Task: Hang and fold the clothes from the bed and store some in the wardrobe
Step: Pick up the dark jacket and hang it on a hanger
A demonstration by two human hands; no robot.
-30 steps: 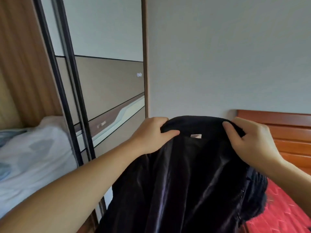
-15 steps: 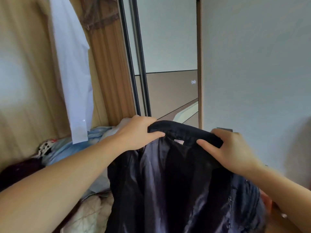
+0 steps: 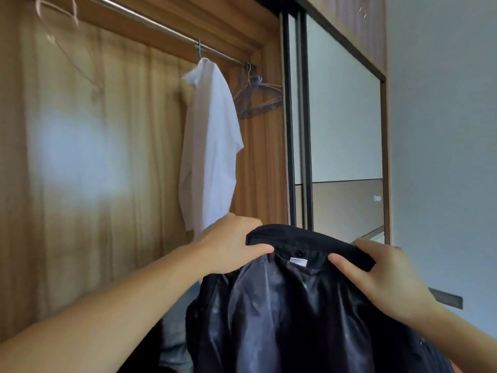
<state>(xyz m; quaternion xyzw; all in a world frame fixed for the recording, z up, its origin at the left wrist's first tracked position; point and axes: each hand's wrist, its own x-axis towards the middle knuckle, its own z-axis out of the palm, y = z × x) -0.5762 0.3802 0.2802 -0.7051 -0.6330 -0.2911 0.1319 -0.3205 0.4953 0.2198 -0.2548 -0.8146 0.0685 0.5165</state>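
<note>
Wardrobe (image 3: 134, 162) interior fills the view from 9 to 12 o'clock: wood-grain back panel, a metal rail (image 3: 166, 30) running across the top. One clear hanger (image 3: 61, 36) hangs on the rail at 10 o'clock, blurred. White shirt (image 3: 209, 152) hangs from the rail on a blue-hooked hanger, near 12 o'clock. Just right of it, a cluster of bare wire hangers (image 3: 255, 95) at the rail's end. Sliding door (image 3: 341, 125) with dark frame stands at 1 o'clock; grey wall (image 3: 443, 144) at 3 o'clock.

Left hand (image 3: 228, 246) at centre, slightly toward 7 o'clock: fingers curled over the left end of the collar of a black jacket (image 3: 282, 313), thumb pressed on the near side. Jacket is held up in front of the wardrobe opening, below the shirt's hem; shiny lining faces the camera, a small white label (image 3: 298, 261) under the collar, the body hanging toward 6 o'clock.

Right hand (image 3: 384, 275) at 4 o'clock: thumb and fingers pinch the collar's right end.
</note>
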